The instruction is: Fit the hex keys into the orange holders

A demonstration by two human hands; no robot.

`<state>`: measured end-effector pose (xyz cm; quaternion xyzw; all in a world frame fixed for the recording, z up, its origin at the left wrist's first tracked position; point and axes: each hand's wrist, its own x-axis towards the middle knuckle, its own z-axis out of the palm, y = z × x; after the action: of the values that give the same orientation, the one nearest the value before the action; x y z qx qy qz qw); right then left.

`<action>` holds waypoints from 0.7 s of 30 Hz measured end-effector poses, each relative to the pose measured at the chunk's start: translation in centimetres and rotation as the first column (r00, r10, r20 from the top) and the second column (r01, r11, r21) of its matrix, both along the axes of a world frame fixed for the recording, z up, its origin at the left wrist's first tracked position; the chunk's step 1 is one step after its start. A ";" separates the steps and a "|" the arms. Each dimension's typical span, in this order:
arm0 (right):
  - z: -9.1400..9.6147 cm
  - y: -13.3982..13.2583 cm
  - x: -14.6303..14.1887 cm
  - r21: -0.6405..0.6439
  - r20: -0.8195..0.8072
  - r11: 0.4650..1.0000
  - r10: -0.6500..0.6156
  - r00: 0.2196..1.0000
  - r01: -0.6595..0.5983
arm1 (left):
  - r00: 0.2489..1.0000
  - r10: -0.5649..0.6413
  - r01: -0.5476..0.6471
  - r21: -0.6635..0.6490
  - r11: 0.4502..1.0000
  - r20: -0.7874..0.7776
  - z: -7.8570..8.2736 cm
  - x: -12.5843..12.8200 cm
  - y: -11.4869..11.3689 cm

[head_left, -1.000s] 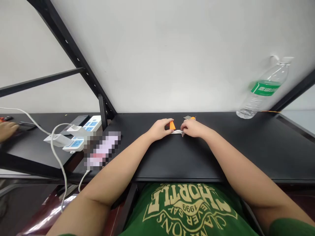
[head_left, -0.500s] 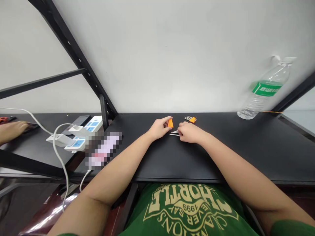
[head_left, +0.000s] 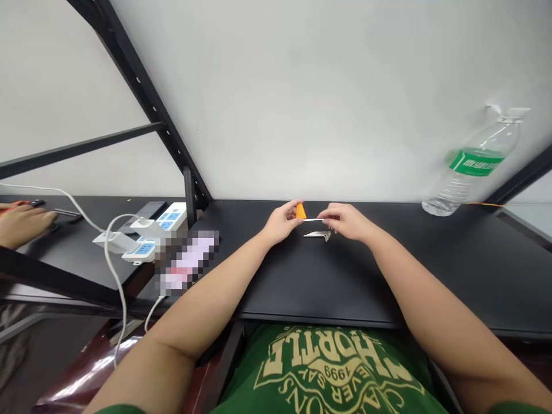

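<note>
My left hand (head_left: 279, 223) pinches an orange plastic hex key holder (head_left: 301, 211) between thumb and fingers, upright over the table. Between the two hands lies a thin silver hex key (head_left: 313, 219), held level. Its right part is in the closed fingers of my right hand (head_left: 347, 219), and its left end meets the lower edge of the holder; whether it sits in a hole I cannot tell. Just below, several loose hex keys (head_left: 317, 234) lie side by side on the black table (head_left: 302, 282), their bent ends to the right.
A tilted plastic bottle (head_left: 476, 164) leans on the wall at the right. To the left are a pixelated phone (head_left: 192, 259), a white power strip (head_left: 172, 217) with plugs and white cables, and a black rack post (head_left: 150, 98). Another person's hand (head_left: 28, 224) rests at the far left.
My right hand has lifted one hex key from the loose ones and brought it to the orange holder. The second orange holder with keys, visible behind before, is now hidden. The view shifted slightly.
</note>
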<state>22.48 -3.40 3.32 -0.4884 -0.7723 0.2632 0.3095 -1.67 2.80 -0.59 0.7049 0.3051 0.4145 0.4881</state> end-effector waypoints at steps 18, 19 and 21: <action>1.2 -0.2 0.8 0.066 -0.019 0.995 -0.067 0.998 0.068 | 0.997 0.006 -0.001 -0.062 0.998 0.076 0.4 0.1 -0.3; 1.2 -0.2 0.8 0.055 -0.023 0.997 -0.061 0.998 0.063 | 0.997 0.000 0.005 -0.071 0.997 0.073 0.5 0.1 -0.4; 1.3 -0.4 0.7 0.043 0.000 0.998 -0.044 0.999 0.044 | 0.997 -0.009 0.016 -0.091 0.996 0.073 0.5 0.2 -0.5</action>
<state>23.21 -3.76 4.59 -0.4987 -0.7668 0.2395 0.3255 -1.46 2.25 -0.04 0.6682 0.3013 0.4225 0.5331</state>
